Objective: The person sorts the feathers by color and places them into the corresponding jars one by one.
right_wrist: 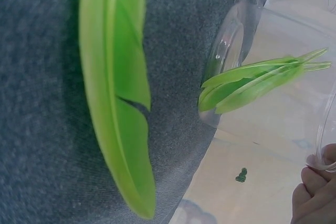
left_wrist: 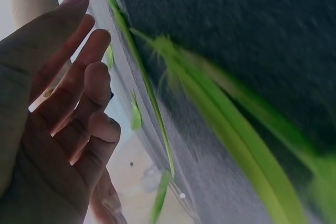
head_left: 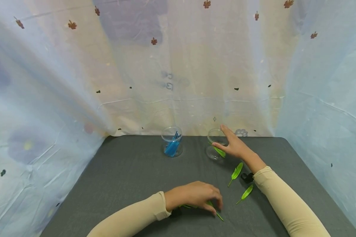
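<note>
At the far right of the table a clear cup (head_left: 216, 156) holds green feathers (right_wrist: 252, 81), leaning with their quills up. My right hand (head_left: 235, 145) grips this cup from its right side, fingertips at the rim (right_wrist: 321, 166). Nearer the front, my left hand (head_left: 197, 194) hovers low over more green feathers (left_wrist: 226, 124), which lie partly hidden beneath it. Its fingers (left_wrist: 97, 85) are bent loosely with nothing between them in the left wrist view. One feather quill (head_left: 220, 216) sticks out past the left fingertips.
Two single green feathers (head_left: 236, 171) lie between the cup and the right forearm. Left of the cup stands a second clear cup (head_left: 167, 148) with blue feather-like strips (head_left: 172, 147) inside. A patterned curtain (head_left: 195, 65) rises behind the grey table (head_left: 121, 174).
</note>
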The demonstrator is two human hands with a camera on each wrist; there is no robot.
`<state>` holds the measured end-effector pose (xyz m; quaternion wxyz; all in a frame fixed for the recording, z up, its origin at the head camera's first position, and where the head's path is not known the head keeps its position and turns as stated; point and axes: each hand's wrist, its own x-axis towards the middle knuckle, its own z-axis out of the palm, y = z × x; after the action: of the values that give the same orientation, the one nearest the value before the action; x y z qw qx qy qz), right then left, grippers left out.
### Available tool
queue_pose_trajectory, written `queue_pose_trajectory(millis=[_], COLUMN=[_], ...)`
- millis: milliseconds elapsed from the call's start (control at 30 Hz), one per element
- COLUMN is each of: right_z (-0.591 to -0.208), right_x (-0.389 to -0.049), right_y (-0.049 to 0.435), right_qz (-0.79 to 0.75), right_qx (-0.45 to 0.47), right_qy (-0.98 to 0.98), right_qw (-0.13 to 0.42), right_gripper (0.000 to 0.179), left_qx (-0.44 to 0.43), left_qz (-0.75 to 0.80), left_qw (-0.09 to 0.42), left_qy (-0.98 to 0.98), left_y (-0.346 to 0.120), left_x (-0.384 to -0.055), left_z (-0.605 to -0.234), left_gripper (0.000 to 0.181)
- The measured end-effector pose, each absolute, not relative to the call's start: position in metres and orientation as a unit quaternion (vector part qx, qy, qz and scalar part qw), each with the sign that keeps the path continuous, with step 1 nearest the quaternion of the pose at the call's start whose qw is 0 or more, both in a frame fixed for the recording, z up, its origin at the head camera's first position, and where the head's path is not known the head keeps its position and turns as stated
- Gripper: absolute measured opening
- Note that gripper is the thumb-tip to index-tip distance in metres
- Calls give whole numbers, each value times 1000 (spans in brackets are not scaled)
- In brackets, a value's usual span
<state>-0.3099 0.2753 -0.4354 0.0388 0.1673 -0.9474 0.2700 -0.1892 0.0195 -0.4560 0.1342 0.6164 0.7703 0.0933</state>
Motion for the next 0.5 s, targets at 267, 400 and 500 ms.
queue_pose_trajectory(millis=[267, 400, 500], right_z=[-436, -437, -437], right_x=[-310, -310, -311], right_y=[276, 276, 276], right_qz=[271, 272, 270], right_qx=[167, 165, 165], right_qy=[-947, -947, -948], right_qw=[39, 36, 37], right_gripper=[113, 113, 113], left_qx=[630, 628, 624], left_qz=[46, 29, 19], left_qw=[129, 121, 121], left_qy=[764, 768, 772], left_y=[31, 34, 36], left_x=[-181, -177, -175], left_z=[-454, -453, -452], left_gripper=[22, 20, 19])
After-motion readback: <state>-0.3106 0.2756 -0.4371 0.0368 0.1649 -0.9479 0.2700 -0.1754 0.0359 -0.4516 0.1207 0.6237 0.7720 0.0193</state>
